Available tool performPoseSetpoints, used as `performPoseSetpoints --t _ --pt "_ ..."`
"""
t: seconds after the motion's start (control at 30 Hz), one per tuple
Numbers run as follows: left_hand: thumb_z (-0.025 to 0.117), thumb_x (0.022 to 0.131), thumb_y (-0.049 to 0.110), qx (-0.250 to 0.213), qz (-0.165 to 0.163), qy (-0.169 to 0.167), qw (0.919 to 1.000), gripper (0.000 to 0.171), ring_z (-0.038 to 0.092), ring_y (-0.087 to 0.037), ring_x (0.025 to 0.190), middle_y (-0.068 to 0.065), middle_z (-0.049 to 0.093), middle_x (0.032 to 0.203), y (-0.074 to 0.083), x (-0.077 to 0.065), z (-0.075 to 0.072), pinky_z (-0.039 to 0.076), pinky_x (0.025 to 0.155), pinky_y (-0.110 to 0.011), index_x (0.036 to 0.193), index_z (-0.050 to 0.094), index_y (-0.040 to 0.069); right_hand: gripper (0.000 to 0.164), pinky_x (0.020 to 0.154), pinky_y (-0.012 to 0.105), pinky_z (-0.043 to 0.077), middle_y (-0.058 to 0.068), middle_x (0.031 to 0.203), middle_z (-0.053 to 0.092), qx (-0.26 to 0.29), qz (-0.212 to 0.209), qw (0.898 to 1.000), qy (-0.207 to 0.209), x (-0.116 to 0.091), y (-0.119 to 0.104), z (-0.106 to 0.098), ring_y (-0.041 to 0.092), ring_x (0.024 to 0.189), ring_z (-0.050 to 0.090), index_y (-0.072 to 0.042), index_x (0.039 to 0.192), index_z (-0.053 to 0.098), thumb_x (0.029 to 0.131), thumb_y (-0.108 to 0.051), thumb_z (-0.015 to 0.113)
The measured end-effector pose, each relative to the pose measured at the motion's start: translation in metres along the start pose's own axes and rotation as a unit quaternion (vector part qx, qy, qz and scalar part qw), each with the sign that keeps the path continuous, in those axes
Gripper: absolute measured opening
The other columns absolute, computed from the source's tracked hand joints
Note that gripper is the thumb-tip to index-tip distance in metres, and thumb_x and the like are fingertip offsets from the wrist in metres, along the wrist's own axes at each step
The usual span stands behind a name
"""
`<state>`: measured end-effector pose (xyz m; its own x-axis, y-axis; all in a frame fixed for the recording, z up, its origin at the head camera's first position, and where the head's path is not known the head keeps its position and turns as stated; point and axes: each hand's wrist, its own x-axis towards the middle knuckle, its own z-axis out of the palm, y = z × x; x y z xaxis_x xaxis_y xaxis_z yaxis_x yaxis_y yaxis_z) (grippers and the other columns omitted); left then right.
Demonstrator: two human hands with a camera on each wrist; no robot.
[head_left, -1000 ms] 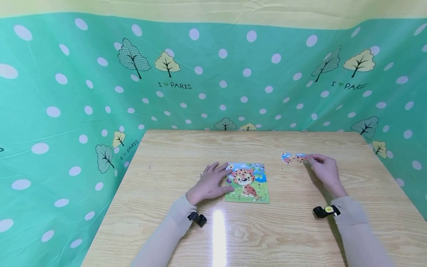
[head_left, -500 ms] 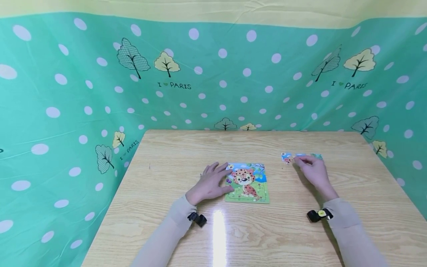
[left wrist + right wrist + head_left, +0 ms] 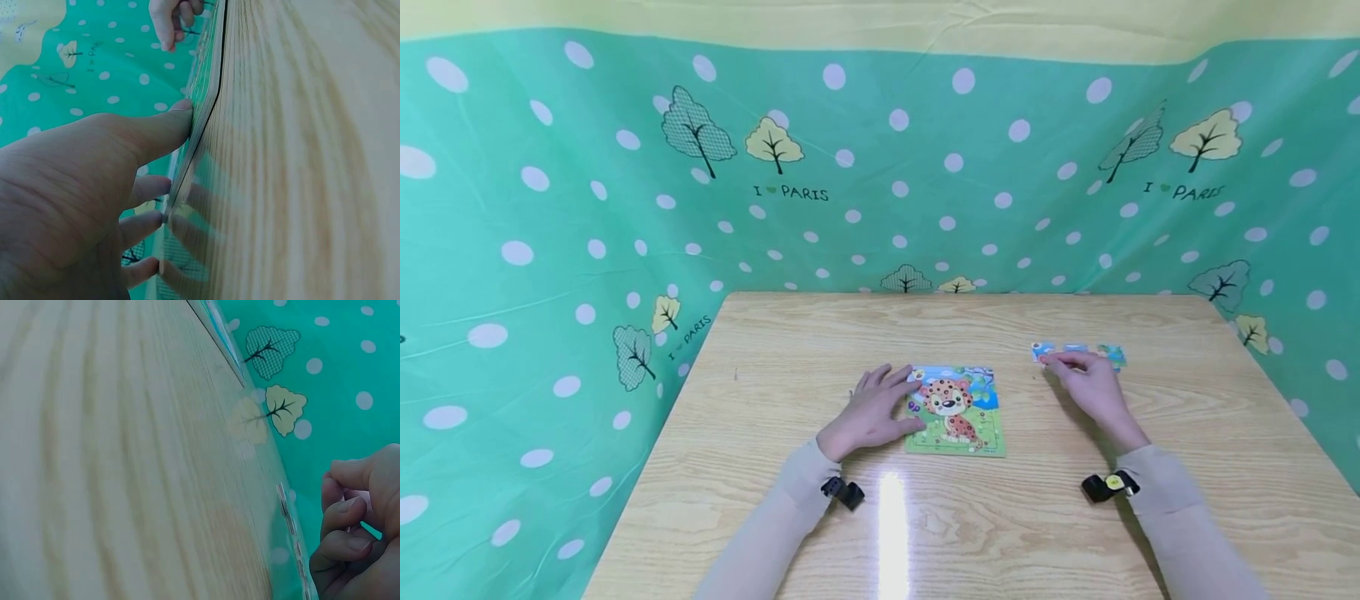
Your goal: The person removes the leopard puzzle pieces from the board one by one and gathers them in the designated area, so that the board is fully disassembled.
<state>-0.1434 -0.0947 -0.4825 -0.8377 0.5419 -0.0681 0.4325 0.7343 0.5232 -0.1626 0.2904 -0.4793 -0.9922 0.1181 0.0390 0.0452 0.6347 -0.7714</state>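
Note:
A square jigsaw puzzle (image 3: 957, 412) showing a spotted cartoon leopard lies flat on the table. My left hand (image 3: 874, 414) rests at its left side, with fingers spread and the thumb (image 3: 165, 131) lying over its edge. Farther right, three small picture pieces sit in a row: a left piece (image 3: 1041, 347), a middle piece (image 3: 1077, 347) and a right piece (image 3: 1115, 353), partly covered by my right hand (image 3: 1093, 387). Its thumb and index finger come together over the left piece. In the right wrist view its curled fingers (image 3: 340, 547) appear beside the row, with no piece visible between them.
The wooden table (image 3: 805, 333) has a strip of glare near its front. A green dotted curtain (image 3: 880, 167) with printed trees hangs behind the table and along its sides. A black camera is strapped on each wrist.
My right hand has moved left along the row, from the right piece past the middle one to the left piece. The pieces, puzzle and left hand have stayed in place.

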Motion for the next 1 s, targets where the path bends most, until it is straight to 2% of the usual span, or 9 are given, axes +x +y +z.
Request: performPoseSetpoints --t 0.07,0.13,0.2,0.3,0.37,0.47,0.83,0.9,1.0 --pt "0.069 0.099 0.055 -0.001 -0.003 -0.001 1.0 0.076 0.017 -0.043 0.164 -0.007 0.028 0.177 0.0 0.0 0.0 0.008 0.133 -0.066 0.162 0.047 0.018 0.038 0.073 0.028 0.05 0.022 0.121 0.076 -0.004 -0.01 1.0 -0.001 -0.001 -0.002 0.002 0.017 0.094 0.059 -0.001 0.123 0.078 0.108 -0.033 0.064" --pt "0.069 0.098 0.055 -0.001 -0.006 -0.001 1.0 0.077 0.017 -0.042 0.164 -0.006 0.027 0.177 0.001 -0.001 0.001 0.007 0.134 -0.065 0.162 0.047 0.019 0.038 0.092 0.038 0.052 0.024 0.12 0.076 -0.004 -0.018 1.0 0.001 -0.001 -0.005 0.005 0.024 0.101 0.06 0.001 0.122 0.078 0.108 -0.033 0.064" --pt "0.069 0.098 0.055 -0.002 -0.006 0.0 1.0 0.077 0.017 -0.042 0.164 -0.005 0.028 0.177 0.001 -0.002 0.001 0.006 0.134 -0.065 0.162 0.047 0.019 0.039 0.097 0.044 0.049 0.024 0.119 0.076 -0.002 -0.018 1.0 0.0 -0.002 -0.007 0.007 0.026 0.105 0.06 0.001 0.121 0.077 0.108 -0.033 0.064" --pt "0.069 0.098 0.056 0.0 -0.007 0.0 1.0 0.077 0.017 -0.042 0.164 -0.005 0.028 0.177 0.001 -0.002 0.002 0.007 0.133 -0.066 0.162 0.047 0.019 0.039 0.097 0.037 0.05 0.023 0.117 0.077 0.002 -0.018 1.0 -0.006 -0.003 -0.01 0.011 0.022 0.102 0.062 0.001 0.121 0.077 0.108 -0.033 0.065" --pt "0.069 0.098 0.056 0.001 -0.007 0.0 1.0 0.077 0.018 -0.042 0.164 -0.005 0.028 0.177 0.001 -0.002 0.002 0.007 0.133 -0.066 0.162 0.047 0.019 0.04 0.078 0.026 0.05 0.022 0.115 0.077 0.006 -0.015 1.0 -0.015 -0.004 -0.011 0.014 0.016 0.093 0.062 0.001 0.122 0.077 0.107 -0.034 0.066" --pt "0.069 0.098 0.056 0.002 -0.004 0.002 1.0 0.077 0.018 -0.043 0.164 -0.006 0.028 0.177 0.001 -0.002 0.002 0.007 0.133 -0.066 0.162 0.047 0.018 0.04 0.075 0.02 0.05 0.021 0.118 0.076 0.013 -0.011 0.999 -0.029 -0.004 -0.016 0.017 0.012 0.091 0.061 0.001 0.123 0.076 0.107 -0.035 0.066" --pt "0.07 0.098 0.053 -0.005 0.007 0.009 0.9999 0.075 0.02 -0.047 0.163 -0.011 0.031 0.176 0.001 -0.002 -0.001 0.01 0.132 -0.068 0.16 0.049 0.015 0.04 0.085 0.027 0.052 0.021 0.129 0.073 0.045 -0.002 0.995 -0.089 -0.01 -0.039 0.032 0.024 0.106 0.064 -0.002 0.129 0.073 0.107 -0.035 0.065" --pt "0.07 0.098 0.052 -0.006 0.008 0.008 0.9999 0.075 0.02 -0.047 0.162 -0.01 0.031 0.175 0.002 -0.003 -0.001 0.01 0.132 -0.068 0.16 0.05 0.015 0.037 0.089 0.031 0.052 0.02 0.13 0.073 0.05 -0.004 0.994 -0.099 -0.011 -0.042 0.037 0.027 0.111 0.064 -0.002 0.128 0.074 0.107 -0.032 0.065" --pt "0.07 0.098 0.052 -0.006 0.007 0.007 0.9999 0.074 0.02 -0.047 0.162 -0.01 0.031 0.175 0.002 -0.002 -0.002 0.009 0.132 -0.068 0.16 0.05 0.016 0.034 0.101 0.045 0.053 0.019 0.131 0.074 0.058 -0.009 0.992 -0.111 -0.012 -0.046 0.044 0.034 0.119 0.065 -0.003 0.127 0.074 0.107 -0.029 0.065"
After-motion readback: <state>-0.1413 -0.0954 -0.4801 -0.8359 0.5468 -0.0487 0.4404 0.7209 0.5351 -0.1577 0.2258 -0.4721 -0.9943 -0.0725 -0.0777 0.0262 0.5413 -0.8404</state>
